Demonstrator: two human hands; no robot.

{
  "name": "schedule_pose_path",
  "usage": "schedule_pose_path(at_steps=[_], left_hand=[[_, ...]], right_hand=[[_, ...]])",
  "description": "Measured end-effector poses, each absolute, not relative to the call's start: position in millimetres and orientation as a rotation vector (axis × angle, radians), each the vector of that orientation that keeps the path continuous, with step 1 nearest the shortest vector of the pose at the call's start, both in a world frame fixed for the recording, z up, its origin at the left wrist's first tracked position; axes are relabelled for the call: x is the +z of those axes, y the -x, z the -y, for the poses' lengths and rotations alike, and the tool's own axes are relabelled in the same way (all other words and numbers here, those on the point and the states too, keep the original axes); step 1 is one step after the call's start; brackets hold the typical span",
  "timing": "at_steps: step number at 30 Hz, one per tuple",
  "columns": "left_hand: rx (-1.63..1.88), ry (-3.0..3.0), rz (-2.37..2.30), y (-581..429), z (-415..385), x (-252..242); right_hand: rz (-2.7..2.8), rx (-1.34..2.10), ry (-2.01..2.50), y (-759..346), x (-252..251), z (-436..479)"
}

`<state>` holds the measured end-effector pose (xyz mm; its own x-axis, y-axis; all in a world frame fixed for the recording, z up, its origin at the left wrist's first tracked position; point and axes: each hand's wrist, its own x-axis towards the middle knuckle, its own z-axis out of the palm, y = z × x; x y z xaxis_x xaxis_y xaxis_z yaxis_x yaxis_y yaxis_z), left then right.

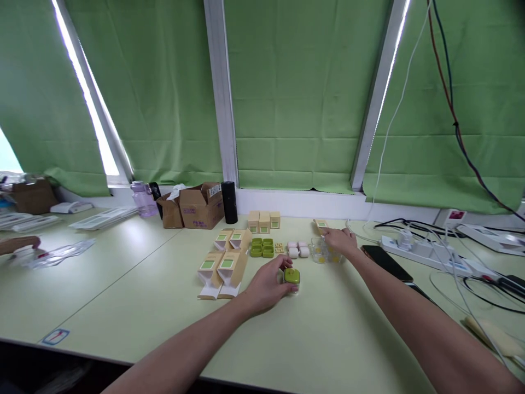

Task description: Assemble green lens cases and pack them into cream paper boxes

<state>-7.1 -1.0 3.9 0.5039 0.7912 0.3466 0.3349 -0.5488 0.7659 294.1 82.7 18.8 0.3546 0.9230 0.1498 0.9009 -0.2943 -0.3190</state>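
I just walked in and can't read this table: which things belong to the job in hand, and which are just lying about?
Probably part of the job:
green-topped container, in the left hand
clear containers, by the right hand
green pieces
pale pink pieces
small yellow pieces
open cartons

Probably just lying about:
black phone
power strip
purple bottle
cardboard box

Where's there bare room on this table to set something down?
Pale green tabletop is bare between the forearms, and left of the open tan cardboard boxes. Crowded: beyond the left hand, with square green plastic pieces and clear plastic containers, and around the white power strip.
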Motion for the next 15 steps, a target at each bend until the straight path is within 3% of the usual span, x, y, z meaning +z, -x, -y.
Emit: schedule_pose_path(at_steps=[8,15], left_hand=[[1.031,-2.118,-0.928,11,4,10],[1.276,-2.088,-0.973,14,-5,19]], right_hand=[[1.621,0.07,2.341,-293,19,-100],[1.534,-0.248,2.199,-281,32,-90]])
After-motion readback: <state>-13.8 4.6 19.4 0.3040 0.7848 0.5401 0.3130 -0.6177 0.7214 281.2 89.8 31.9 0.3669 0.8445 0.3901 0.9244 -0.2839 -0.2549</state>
